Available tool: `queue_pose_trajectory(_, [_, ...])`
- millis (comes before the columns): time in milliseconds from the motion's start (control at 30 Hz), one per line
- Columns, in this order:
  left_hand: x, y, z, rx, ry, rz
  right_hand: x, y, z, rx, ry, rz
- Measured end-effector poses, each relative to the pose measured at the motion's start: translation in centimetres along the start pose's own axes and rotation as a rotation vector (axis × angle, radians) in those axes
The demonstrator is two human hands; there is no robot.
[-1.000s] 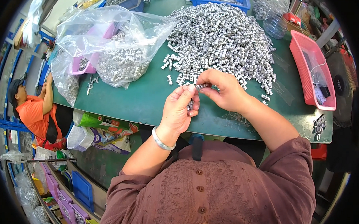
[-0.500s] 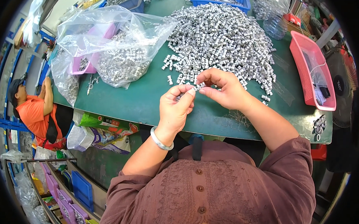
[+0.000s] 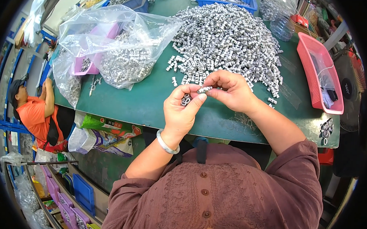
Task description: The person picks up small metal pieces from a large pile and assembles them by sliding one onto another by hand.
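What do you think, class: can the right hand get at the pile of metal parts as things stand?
Probably yes: the right hand is near the pile and nothing visible blocks the way, though it pinches a small part.

Metal rings [image 3: 186, 100] in the left grip [image 3: 179, 112] partly hidden, blue tray [image 3: 204, 1] cut off by the top edge

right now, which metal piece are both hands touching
The silvery ridged piece that the left hand and right hand pinch between them; the other held pieces sit only in the left's grasp.
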State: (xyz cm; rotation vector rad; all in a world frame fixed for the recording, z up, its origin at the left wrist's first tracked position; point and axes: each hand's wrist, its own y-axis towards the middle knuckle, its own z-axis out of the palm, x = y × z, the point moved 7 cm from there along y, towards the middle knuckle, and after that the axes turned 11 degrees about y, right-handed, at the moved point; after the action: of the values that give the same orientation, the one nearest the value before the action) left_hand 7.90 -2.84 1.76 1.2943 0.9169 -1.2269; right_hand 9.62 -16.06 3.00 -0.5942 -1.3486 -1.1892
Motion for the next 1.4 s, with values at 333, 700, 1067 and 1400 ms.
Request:
queue_pose_trajectory(333, [2.8,-0.1,0.9,0.206,-0.647,-0.401,1.2,-0.1,0.6,0.063,-0.165,-0.174])
queue_pose_trajectory(700, [3.1,-0.3,1.4,0.417,-0.966,-0.468,1.9,0.5,-2.8,-0.224,-0.984,-0.306])
queue_pose_trajectory(1067, [4.6,-0.3,0.6,0.229,-0.848,-0.594,0.4,0.9,-1.0,-0.007,-1.303,-0.132])
queue_pose_trajectory(1400, [5.1,-0.6,0.4,0.114,-0.593,-0.599,0.3,0.7,-0.5,0.049,-0.871,-0.181])
